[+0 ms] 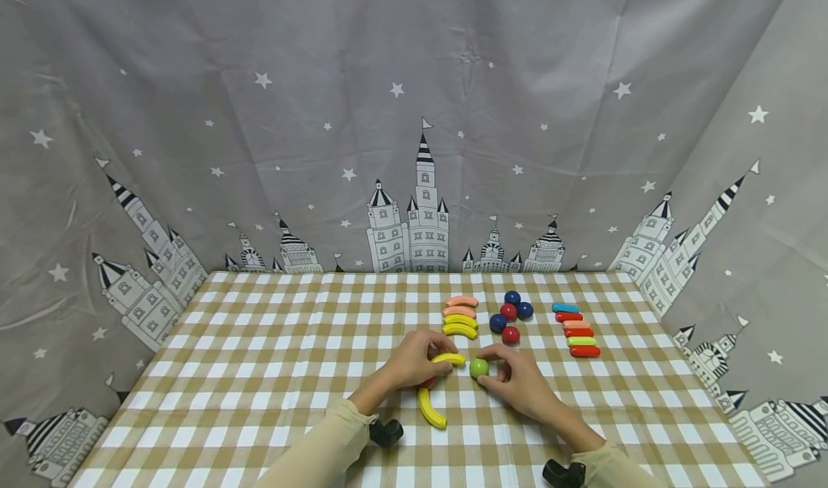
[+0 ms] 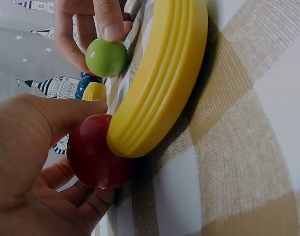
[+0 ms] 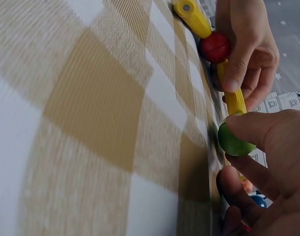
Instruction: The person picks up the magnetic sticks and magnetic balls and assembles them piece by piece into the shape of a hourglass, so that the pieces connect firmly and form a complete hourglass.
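In the head view my left hand (image 1: 417,359) pinches a yellow curved stick (image 1: 451,358) lying level over the cloth. Its near end meets a red ball (image 2: 98,152), which sits partly hidden under that hand. From the same ball a second yellow curved stick (image 1: 431,410) runs toward the front; a grey disc (image 3: 186,7) shows in its free end. My right hand (image 1: 520,380) holds a green ball (image 1: 479,369) between thumb and fingers. In the right wrist view the green ball is close to the held stick's far end; whether they touch, I cannot tell.
Behind the hands lie curved sticks, pink (image 1: 461,311) and yellow (image 1: 460,328). Several blue and red balls (image 1: 510,335) form a cluster right of them. Short coloured sticks (image 1: 581,341) make a column farther right. Checked cloth (image 1: 272,373) covers the table, before a grey curtain (image 1: 414,57).
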A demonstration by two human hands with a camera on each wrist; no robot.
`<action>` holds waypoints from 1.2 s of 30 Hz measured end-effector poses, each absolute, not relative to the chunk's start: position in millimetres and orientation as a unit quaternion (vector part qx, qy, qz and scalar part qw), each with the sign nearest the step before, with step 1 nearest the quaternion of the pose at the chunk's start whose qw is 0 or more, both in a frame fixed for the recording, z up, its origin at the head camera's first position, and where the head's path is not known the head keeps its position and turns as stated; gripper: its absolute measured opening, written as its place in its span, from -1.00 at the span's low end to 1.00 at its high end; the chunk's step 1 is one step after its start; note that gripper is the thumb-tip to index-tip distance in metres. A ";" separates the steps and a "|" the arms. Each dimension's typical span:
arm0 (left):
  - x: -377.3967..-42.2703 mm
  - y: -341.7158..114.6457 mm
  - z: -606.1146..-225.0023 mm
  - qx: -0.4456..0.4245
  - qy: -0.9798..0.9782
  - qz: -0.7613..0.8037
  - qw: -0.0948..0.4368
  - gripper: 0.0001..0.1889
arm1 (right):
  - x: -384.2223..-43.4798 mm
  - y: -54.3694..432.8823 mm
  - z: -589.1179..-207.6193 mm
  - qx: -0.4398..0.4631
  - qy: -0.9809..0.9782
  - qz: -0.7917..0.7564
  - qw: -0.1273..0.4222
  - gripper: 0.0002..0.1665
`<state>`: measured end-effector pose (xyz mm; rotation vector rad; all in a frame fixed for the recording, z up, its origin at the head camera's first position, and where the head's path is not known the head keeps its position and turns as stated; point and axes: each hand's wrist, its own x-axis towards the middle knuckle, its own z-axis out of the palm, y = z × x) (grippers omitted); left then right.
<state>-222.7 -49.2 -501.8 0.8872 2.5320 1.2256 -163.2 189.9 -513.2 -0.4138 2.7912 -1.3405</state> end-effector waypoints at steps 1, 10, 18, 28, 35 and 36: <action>-222.8 -49.0 -501.7 0.300 0.854 0.414 0.097 -0.84 | -163.3 188.4 -513.5 -0.132 0.893 -0.430 0.007 -0.61; -222.2 -46.1 -500.6 0.307 0.854 0.410 0.094 -0.86 | -163.1 182.3 -514.2 -0.141 0.892 -0.429 -0.011 -0.60; -220.8 -48.8 -502.7 0.325 0.849 0.408 0.076 -0.85 | -167.1 184.2 -516.1 -0.144 0.893 -0.426 -0.007 -0.60; -217.3 -59.1 -504.5 0.306 0.849 0.419 0.104 -0.81 | -173.6 179.0 -513.8 -0.159 0.895 -0.417 0.006 -0.60; -214.7 -61.7 -502.8 0.293 0.854 0.416 0.111 -0.78 | -175.9 175.3 -514.0 -0.166 0.896 -0.412 0.014 -0.61; -214.6 -61.8 -502.6 0.294 0.854 0.414 0.110 -0.78 | -176.0 175.0 -514.0 -0.167 0.896 -0.412 0.014 -0.61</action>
